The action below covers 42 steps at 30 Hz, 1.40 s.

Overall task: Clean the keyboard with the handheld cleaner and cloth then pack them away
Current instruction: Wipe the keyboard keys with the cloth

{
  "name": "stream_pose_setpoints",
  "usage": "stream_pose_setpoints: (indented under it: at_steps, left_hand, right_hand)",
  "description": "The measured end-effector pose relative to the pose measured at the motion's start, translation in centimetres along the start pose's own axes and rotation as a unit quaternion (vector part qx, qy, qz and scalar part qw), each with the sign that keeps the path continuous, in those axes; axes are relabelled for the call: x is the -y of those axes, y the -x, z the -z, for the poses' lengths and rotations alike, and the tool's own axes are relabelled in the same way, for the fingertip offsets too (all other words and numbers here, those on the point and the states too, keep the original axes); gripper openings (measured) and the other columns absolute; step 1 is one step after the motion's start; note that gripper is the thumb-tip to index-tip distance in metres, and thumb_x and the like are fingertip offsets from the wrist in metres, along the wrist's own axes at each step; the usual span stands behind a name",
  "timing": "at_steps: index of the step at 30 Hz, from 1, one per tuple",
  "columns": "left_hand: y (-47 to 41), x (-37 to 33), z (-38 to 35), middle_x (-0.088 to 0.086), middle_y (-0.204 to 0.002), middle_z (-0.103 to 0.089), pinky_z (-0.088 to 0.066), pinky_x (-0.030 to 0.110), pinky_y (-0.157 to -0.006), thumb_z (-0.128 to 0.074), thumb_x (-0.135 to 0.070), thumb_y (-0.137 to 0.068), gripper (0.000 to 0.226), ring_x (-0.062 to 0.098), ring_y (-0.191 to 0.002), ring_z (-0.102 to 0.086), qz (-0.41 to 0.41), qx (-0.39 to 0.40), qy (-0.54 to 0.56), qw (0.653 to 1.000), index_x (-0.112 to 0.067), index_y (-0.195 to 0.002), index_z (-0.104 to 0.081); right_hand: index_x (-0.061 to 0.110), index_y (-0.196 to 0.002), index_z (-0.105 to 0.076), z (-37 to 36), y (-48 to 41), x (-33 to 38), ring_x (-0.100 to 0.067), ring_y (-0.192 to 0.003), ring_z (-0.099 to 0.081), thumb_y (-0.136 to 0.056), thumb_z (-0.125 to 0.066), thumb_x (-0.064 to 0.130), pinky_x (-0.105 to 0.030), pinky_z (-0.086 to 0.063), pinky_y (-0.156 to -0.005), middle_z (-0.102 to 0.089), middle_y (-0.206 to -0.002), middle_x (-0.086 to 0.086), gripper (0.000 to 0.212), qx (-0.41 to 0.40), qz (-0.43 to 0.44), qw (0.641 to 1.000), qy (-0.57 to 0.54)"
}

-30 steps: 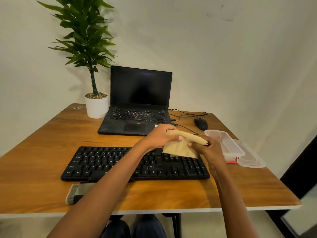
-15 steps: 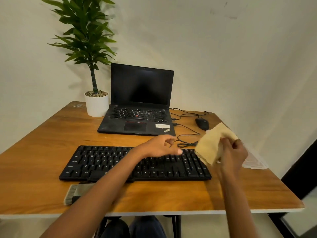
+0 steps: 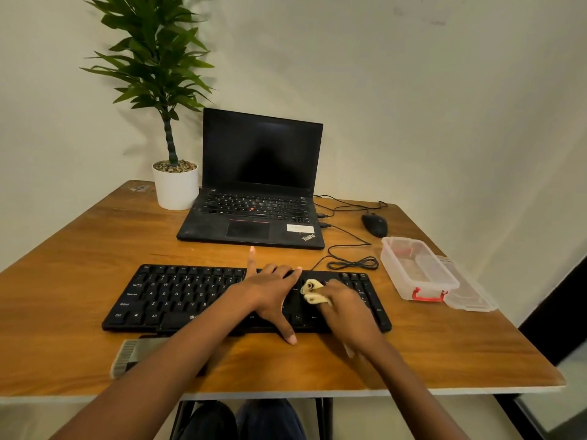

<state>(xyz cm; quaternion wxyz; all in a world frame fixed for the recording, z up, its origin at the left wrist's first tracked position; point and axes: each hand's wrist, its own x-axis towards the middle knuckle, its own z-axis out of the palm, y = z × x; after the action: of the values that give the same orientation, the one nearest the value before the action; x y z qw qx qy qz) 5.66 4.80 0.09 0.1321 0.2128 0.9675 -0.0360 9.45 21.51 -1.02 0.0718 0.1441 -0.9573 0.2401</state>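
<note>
Fingers of our left hand (image 3: 270, 290) lie spread flat on the keyboard (image 3: 178, 296), while our right hand (image 3: 346, 308) grips the bunched cloth (image 3: 313, 295) against its right-hand keys. The handheld cleaner (image 3: 133, 354) lies on the table (image 3: 444, 360) under our left forearm.

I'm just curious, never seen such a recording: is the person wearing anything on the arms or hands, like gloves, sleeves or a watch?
No. The left forearm and right forearm are bare to the picture's edge, no sleeve in view. The left hand and right hand wear no gloves, and no watch, bracelet or ring shows.
</note>
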Motion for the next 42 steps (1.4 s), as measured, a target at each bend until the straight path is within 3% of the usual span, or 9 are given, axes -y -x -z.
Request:
stream_pose_setpoints:
  at_steps: [6, 12, 21, 24, 27, 30, 35, 38, 42]
  left_hand:
    - [0.2, 1.1, -0.2, -0.001, -0.158, 0.010, 0.029, 0.063, -0.092, -0.067, -0.072, -0.061, 0.127, 0.022, -0.144, 0.011, -0.010, -0.002, 0.038, 0.999, -0.027, -0.147, 0.015]
    - [0.7, 2.9, -0.1, 0.002, -0.158, 0.009, 0.031, 0.062, -0.092, -0.066, -0.072, -0.061, 0.130, 0.025, -0.144, 0.011, 0.021, 0.022, 0.055, 0.998, -0.027, -0.146, 0.020]
    - [1.1, 2.8, -0.4, 0.002, -0.159, -0.002, 0.028, 0.065, -0.097, -0.066, -0.075, -0.058, 0.133, 0.026, -0.145, 0.001, 0.017, -0.016, 0.052, 0.998, -0.025, -0.145, 0.022]
    - [1.6, 3.3, -0.8, -0.002, -0.158, 0.000, 0.030, 0.059, -0.094, -0.064, -0.074, -0.061, 0.127, 0.022, -0.145, 0.004, 0.008, -0.038, 0.069, 0.997, -0.028, -0.147, 0.017]
    - [3.5, 5.6, -0.8, -0.007, -0.157, -0.003, 0.017, 0.057, -0.106, -0.053, -0.073, -0.070, 0.100, 0.019, -0.144, 0.001, 0.034, -0.069, 0.133, 0.988, -0.033, -0.149, -0.006]
    - [6.0, 10.0, -1.4, -0.007, -0.153, -0.025, 0.002, 0.057, -0.111, -0.041, -0.066, -0.082, 0.068, 0.018, -0.141, -0.019, 0.120, -0.162, 0.181, 0.963, -0.034, -0.142, -0.033]
    - [9.8, 16.8, -4.2, 0.010, -0.117, -0.060, -0.045, 0.038, -0.087, -0.050, -0.034, -0.095, 0.029, 0.024, -0.105, -0.055, 0.315, -0.260, 0.285, 0.867, -0.016, -0.114, -0.063]
    - [11.6, 18.0, -5.1, 0.006, -0.066, -0.057, -0.035, 0.026, -0.056, -0.052, -0.019, -0.095, 0.032, 0.016, -0.062, -0.051, 0.333, -0.206, 0.375, 0.840, -0.011, -0.064, -0.058]
    - [12.4, 18.3, -5.6, 0.004, -0.065, -0.057, -0.035, 0.021, -0.053, -0.055, -0.016, -0.093, 0.026, 0.012, -0.060, -0.050, 0.317, -0.181, 0.461, 0.809, -0.010, -0.068, -0.059]
  right_hand:
    - [0.008, -0.118, -0.060, 4.9, -3.9, -5.6, -0.020, -0.093, -0.055, -0.093, -0.049, 0.010, -0.024, -0.042, -0.075, -0.057, -0.115, -0.012, 0.028, -0.240, -0.116, 0.963, 0.025]
    - [0.015, -0.115, -0.061, 0.8, -5.7, -5.4, -0.014, -0.099, -0.051, -0.092, -0.050, 0.014, -0.018, -0.037, -0.075, -0.054, -0.110, -0.004, 0.025, -0.019, -0.010, 0.993, 0.115]
    - [0.020, -0.122, -0.058, -2.9, 0.2, 1.1, -0.010, -0.091, -0.049, -0.094, -0.045, 0.018, -0.023, -0.043, -0.070, -0.052, -0.103, 0.003, 0.031, -0.004, 0.141, 0.989, 0.044]
    - [0.022, -0.114, -0.060, -0.5, -0.2, 1.2, -0.008, -0.083, -0.050, -0.095, -0.047, 0.016, -0.015, -0.042, -0.064, -0.052, -0.093, 0.008, 0.024, 0.015, 0.055, 0.990, -0.130]
    - [0.018, -0.111, -0.060, 2.6, -2.8, -1.4, -0.010, -0.086, -0.053, -0.094, -0.048, 0.023, -0.017, -0.043, -0.065, -0.060, -0.104, 0.002, 0.021, -0.177, -0.108, 0.964, -0.164]
    - [0.007, -0.113, -0.061, 3.9, -4.9, -3.1, -0.019, -0.088, -0.057, -0.093, -0.051, 0.015, -0.024, -0.041, -0.069, -0.061, -0.109, -0.011, 0.024, -0.273, -0.150, 0.950, -0.012]
    - [0.011, -0.089, -0.063, -1.7, -6.9, 1.0, -0.015, -0.072, -0.056, -0.091, -0.049, 0.017, -0.027, -0.046, -0.061, -0.063, -0.086, -0.006, 0.016, -0.029, -0.157, 0.984, 0.082]
    - [0.009, -0.087, -0.061, -5.0, -7.2, 5.1, -0.019, -0.078, -0.059, -0.092, -0.046, 0.018, -0.032, -0.049, -0.067, -0.059, -0.088, -0.003, 0.018, -0.045, -0.115, 0.989, 0.088]
    - [0.009, -0.076, -0.055, -8.0, -8.5, 10.2, -0.020, -0.075, -0.054, -0.091, -0.044, 0.015, -0.033, -0.047, -0.066, -0.054, -0.082, -0.004, 0.020, -0.020, -0.036, 0.998, 0.038]
